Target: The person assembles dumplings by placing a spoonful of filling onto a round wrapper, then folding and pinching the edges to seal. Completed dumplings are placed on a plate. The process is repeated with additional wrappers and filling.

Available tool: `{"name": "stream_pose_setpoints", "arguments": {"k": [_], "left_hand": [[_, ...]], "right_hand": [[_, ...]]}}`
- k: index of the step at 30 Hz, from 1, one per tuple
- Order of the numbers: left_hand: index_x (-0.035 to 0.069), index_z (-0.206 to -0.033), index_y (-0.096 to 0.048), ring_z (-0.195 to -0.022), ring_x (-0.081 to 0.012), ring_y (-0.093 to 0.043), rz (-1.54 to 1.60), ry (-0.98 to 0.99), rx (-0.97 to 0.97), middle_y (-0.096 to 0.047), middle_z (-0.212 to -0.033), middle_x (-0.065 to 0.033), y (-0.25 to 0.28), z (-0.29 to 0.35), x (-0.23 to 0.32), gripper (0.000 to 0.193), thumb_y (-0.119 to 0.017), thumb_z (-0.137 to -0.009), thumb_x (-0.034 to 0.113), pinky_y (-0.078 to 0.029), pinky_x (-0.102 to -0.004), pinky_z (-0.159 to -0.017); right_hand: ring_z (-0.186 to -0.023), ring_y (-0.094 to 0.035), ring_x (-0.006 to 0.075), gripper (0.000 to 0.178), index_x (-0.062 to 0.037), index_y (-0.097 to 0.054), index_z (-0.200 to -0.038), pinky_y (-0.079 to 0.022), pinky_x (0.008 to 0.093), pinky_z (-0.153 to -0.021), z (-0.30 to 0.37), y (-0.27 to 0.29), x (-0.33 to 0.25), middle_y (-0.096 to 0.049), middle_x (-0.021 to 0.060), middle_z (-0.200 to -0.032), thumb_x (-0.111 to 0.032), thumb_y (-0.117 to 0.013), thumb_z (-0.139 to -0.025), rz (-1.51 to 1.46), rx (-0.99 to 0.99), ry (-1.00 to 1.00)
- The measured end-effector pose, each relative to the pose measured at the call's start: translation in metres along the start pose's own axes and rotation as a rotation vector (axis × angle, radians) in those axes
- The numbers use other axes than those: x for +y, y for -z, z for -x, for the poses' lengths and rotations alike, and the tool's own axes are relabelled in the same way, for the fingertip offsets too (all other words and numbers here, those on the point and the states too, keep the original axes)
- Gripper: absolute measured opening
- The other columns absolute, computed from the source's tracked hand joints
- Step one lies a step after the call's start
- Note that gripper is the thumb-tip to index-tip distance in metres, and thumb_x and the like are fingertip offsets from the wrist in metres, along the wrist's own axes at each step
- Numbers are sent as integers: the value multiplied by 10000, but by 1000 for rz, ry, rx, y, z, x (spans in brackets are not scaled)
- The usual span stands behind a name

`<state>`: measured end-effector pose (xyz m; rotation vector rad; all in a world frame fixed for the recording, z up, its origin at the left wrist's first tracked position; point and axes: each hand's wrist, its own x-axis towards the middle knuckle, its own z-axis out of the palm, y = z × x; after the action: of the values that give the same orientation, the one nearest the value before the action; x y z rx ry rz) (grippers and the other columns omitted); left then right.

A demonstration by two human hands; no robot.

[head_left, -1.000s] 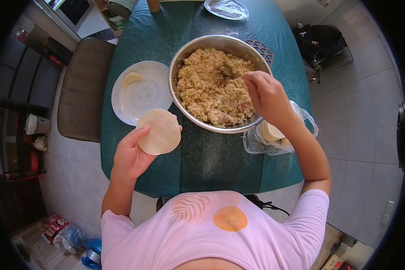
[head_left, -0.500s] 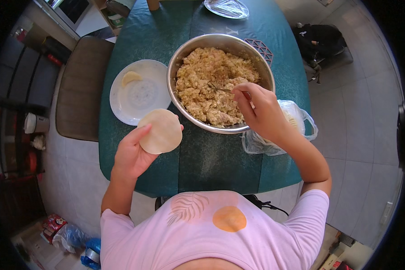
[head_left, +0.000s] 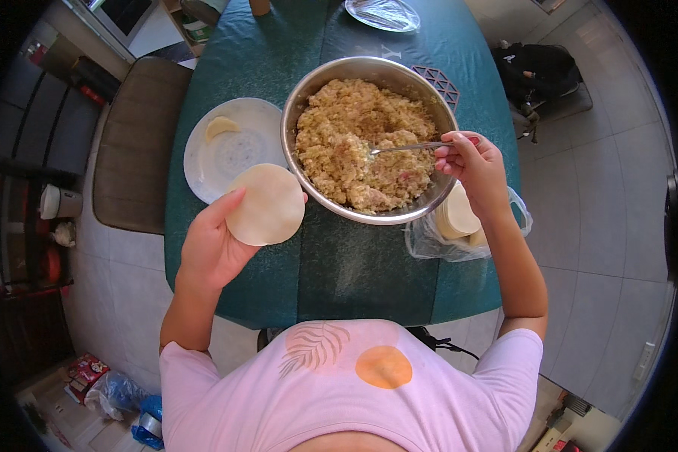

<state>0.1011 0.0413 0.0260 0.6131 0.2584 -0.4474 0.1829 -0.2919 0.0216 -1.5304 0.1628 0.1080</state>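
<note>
My left hand (head_left: 217,239) is closed on a round, pale dumpling wrapper (head_left: 266,205), thumb at its edge and fingers beneath. The wrapper is bare and overlaps the near rim of a white plate (head_left: 203,177). A single folded dumpling (head_left: 221,129) lies on that plate. Over the right side of a large steel bowl (head_left: 288,135), my right hand (head_left: 471,169) grips a metal spoon (head_left: 414,147). The spoon's tip is at the minced filling (head_left: 361,120) that fills much of the bowl. Below my right wrist, a stack of wrappers (head_left: 458,213) sits in a clear plastic bag (head_left: 429,245).
A green-covered table (head_left: 354,275) carries all this. A lattice trivet (head_left: 438,84) shows beside the bowl's far right, and a plastic-wrapped plate (head_left: 384,13) stands at the far edge. A brown chair (head_left: 139,151) is left of the table; a black bag (head_left: 535,69) rests at the right.
My right hand has moved right and turned, drawing the spoon with it, so more of its handle and the wrapper stack show. My left hand has raised the wrapper slightly.
</note>
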Motion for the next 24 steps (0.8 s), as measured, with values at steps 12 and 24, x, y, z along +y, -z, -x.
{"name": "stream_pose_setpoints", "arguments": {"k": [12, 24], "left_hand": [[-39, -1361, -287, -1250, -313, -455, 89, 158, -151, -428, -1354, -206, -50, -80, -11, 430, -311, -998, 190, -376, -475, -1058], [26, -1388, -265, -1249, -321, -450, 126, 287, -272, -430, -1350, -168, -72, -95, -21, 453, -243, -1021, 292, -366, -512, -1057]], "right_hand": [[-670, -624, 133, 216, 13, -595, -1021, -501, 227, -609, 35, 33, -68, -664, 115, -821, -148, -457, -985, -70, -142, 376], [-729, -614, 146, 119, 15, -602, -972, -493, 250, -628, 56, 7, -97, -640, 101, -846, 31, -513, -895, 482, -343, 778]]}}
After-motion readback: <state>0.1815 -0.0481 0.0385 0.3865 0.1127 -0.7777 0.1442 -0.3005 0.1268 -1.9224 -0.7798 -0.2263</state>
